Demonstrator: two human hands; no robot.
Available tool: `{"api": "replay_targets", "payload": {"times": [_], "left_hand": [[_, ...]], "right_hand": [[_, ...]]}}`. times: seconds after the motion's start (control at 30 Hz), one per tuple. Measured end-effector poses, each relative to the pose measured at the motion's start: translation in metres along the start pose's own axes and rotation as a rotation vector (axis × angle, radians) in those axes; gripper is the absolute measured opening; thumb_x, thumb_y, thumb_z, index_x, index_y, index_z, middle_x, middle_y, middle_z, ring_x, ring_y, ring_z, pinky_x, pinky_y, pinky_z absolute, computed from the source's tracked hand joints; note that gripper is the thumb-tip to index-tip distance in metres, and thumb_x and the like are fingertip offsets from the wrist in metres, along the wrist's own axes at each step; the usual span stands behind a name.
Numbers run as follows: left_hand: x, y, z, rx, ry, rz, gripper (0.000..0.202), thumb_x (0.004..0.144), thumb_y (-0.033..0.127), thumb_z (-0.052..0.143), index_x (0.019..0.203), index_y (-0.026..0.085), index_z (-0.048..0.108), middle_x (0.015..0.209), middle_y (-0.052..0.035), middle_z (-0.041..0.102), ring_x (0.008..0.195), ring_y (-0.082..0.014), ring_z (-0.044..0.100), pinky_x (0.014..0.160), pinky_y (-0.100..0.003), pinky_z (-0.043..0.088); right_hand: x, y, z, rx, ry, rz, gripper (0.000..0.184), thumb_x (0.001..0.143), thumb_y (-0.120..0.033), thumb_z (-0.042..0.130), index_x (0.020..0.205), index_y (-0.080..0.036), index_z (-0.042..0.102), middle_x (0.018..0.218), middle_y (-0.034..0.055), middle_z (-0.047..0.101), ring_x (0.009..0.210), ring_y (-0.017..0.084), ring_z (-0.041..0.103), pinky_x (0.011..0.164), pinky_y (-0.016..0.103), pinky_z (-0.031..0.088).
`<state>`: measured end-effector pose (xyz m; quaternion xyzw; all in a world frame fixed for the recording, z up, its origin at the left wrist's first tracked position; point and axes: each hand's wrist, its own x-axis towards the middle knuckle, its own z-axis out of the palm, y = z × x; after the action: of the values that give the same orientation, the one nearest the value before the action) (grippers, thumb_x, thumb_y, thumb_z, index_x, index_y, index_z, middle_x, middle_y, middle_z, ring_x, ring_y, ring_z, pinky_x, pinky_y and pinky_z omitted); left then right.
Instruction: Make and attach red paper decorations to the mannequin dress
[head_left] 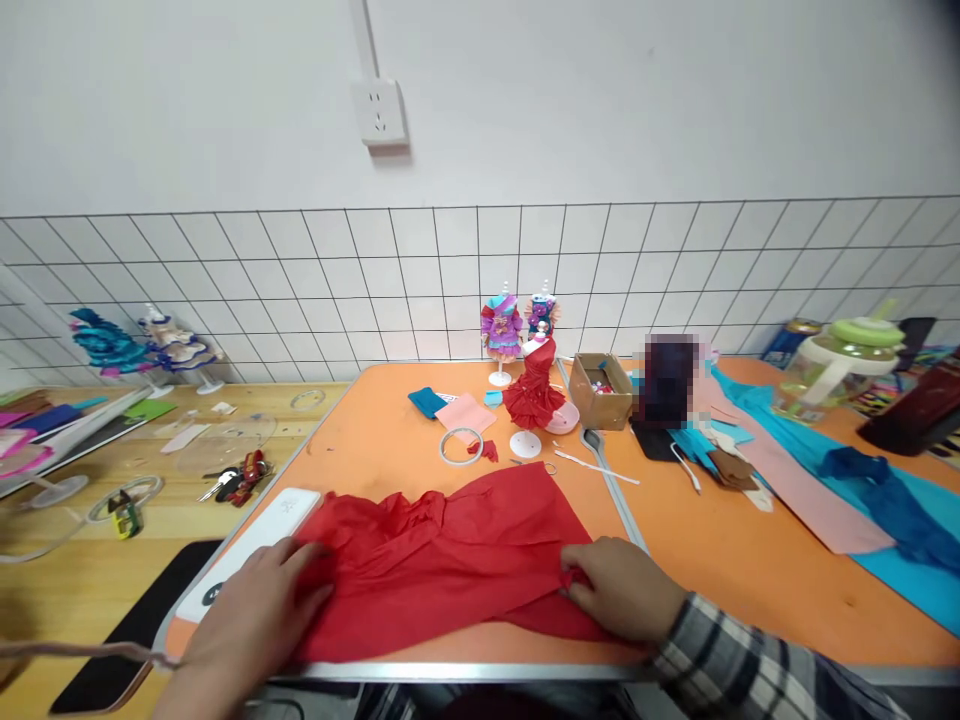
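A wide piece of red cloth (pixel 442 560) lies creased along the front of the orange table, gathered into folds at its upper left. My left hand (pixel 262 590) is at the cloth's left end, fingers and thumb closed on its edge. At the right end, my right hand (pixel 622 585) pinches a bit of the fabric between thumb and bent fingers. Just behind the cloth stands a small dress form in a ruffled red dress (pixel 534 390). A silver-white ring (pixel 461 447) and a red scrap (pixel 486 451) lie beside it.
A white flat device (pixel 251 550) lies by my left hand. Behind are a small cardboard box (pixel 601 395), grey scissors or a similar tool (pixel 611 480), and two more dressed forms. Blue and pink cloth (pixel 795 460) and a green-lidded jug (pixel 840 370) are right; keys (pixel 238 478) lie left.
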<state>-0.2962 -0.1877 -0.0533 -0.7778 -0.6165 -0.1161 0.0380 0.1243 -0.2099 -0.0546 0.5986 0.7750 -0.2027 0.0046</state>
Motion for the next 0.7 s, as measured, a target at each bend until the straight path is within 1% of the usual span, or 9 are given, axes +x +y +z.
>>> {"api": "replay_targets", "payload": {"times": [0.1, 0.17, 0.2, 0.3, 0.4, 0.47, 0.53, 0.63, 0.7], "left_hand": [[-0.011, 0.028, 0.005, 0.014, 0.158, 0.297, 0.040, 0.086, 0.044, 0.056, 0.121, 0.028, 0.065, 0.117, -0.0091, 0.069, 0.107, -0.0291, 0.065, 0.092, -0.041, 0.054], [-0.016, 0.036, 0.011, 0.017, 0.059, 0.473, 0.053, 0.082, 0.053, 0.063, 0.131, 0.033, 0.057, 0.135, -0.0050, 0.061, 0.123, -0.0293, 0.057, 0.101, -0.042, 0.050], [-0.016, 0.035, 0.015, 0.020, 0.051, 0.496, 0.053, 0.082, 0.053, 0.064, 0.131, 0.034, 0.057, 0.132, -0.0041, 0.063, 0.120, -0.0280, 0.059, 0.100, -0.041, 0.050], [-0.014, 0.022, 0.022, -0.037, 0.019, 0.497, 0.023, 0.089, 0.040, 0.060, 0.109, 0.034, 0.068, 0.102, 0.0020, 0.076, 0.093, -0.0184, 0.071, 0.095, -0.032, 0.053], [-0.014, 0.014, 0.024, -0.093, -0.066, 0.460, 0.021, 0.088, 0.040, 0.060, 0.106, 0.033, 0.069, 0.101, 0.0014, 0.075, 0.100, -0.0193, 0.069, 0.098, -0.031, 0.051], [-0.015, 0.016, 0.021, -0.108, -0.107, 0.458, 0.021, 0.089, 0.038, 0.059, 0.108, 0.033, 0.068, 0.107, 0.0009, 0.073, 0.104, -0.0194, 0.067, 0.105, -0.033, 0.046], [-0.014, 0.019, 0.018, -0.107, -0.115, 0.492, 0.023, 0.090, 0.036, 0.058, 0.111, 0.033, 0.066, 0.109, 0.0010, 0.072, 0.103, -0.0189, 0.067, 0.109, -0.036, 0.043], [-0.011, 0.017, 0.015, -0.108, -0.105, 0.565, 0.024, 0.089, 0.035, 0.059, 0.113, 0.035, 0.065, 0.108, 0.0028, 0.073, 0.101, -0.0181, 0.067, 0.110, -0.035, 0.042], [-0.010, 0.012, 0.015, -0.117, -0.078, 0.574, 0.025, 0.088, 0.035, 0.061, 0.112, 0.036, 0.066, 0.107, 0.0037, 0.074, 0.101, -0.0182, 0.068, 0.106, -0.032, 0.046]], "right_hand": [[0.006, -0.010, 0.003, -0.069, 0.017, 0.058, 0.020, 0.079, -0.025, 0.052, 0.093, -0.020, 0.065, 0.086, 0.0104, 0.072, 0.082, 0.026, 0.066, 0.062, 0.030, 0.033], [0.006, -0.008, 0.004, -0.039, 0.001, 0.043, 0.020, 0.080, -0.027, 0.052, 0.093, -0.021, 0.066, 0.088, 0.0102, 0.072, 0.083, 0.026, 0.066, 0.063, 0.030, 0.034], [0.005, -0.004, 0.003, -0.014, -0.020, 0.030, 0.020, 0.081, -0.029, 0.052, 0.092, -0.021, 0.066, 0.089, 0.0098, 0.072, 0.085, 0.027, 0.066, 0.064, 0.030, 0.035], [-0.004, 0.012, -0.005, 0.050, -0.113, 0.040, 0.020, 0.082, -0.034, 0.055, 0.092, -0.023, 0.068, 0.091, 0.0082, 0.071, 0.089, 0.027, 0.064, 0.069, 0.032, 0.039], [-0.017, 0.020, -0.028, 0.050, -0.185, 0.005, 0.024, 0.076, -0.037, 0.064, 0.095, -0.024, 0.070, 0.099, 0.0088, 0.068, 0.092, 0.028, 0.062, 0.075, 0.036, 0.044], [-0.022, 0.016, -0.045, 0.035, -0.091, -0.121, 0.029, 0.074, -0.040, 0.069, 0.097, -0.023, 0.071, 0.110, 0.0105, 0.064, 0.099, 0.029, 0.060, 0.082, 0.039, 0.046], [-0.019, 0.008, -0.053, 0.067, 0.085, -0.221, 0.033, 0.086, -0.035, 0.059, 0.117, -0.027, 0.064, 0.118, 0.0084, 0.062, 0.110, 0.026, 0.056, 0.093, 0.039, 0.044], [-0.002, 0.003, -0.043, 0.028, 0.014, -0.285, 0.049, 0.075, -0.030, 0.069, 0.123, -0.026, 0.062, 0.121, 0.0091, 0.062, 0.108, 0.027, 0.058, 0.092, 0.039, 0.046], [0.012, 0.010, -0.032, 0.018, -0.042, -0.230, 0.035, 0.074, -0.027, 0.068, 0.109, -0.022, 0.069, 0.108, 0.0088, 0.067, 0.094, 0.026, 0.064, 0.082, 0.037, 0.048]]}}
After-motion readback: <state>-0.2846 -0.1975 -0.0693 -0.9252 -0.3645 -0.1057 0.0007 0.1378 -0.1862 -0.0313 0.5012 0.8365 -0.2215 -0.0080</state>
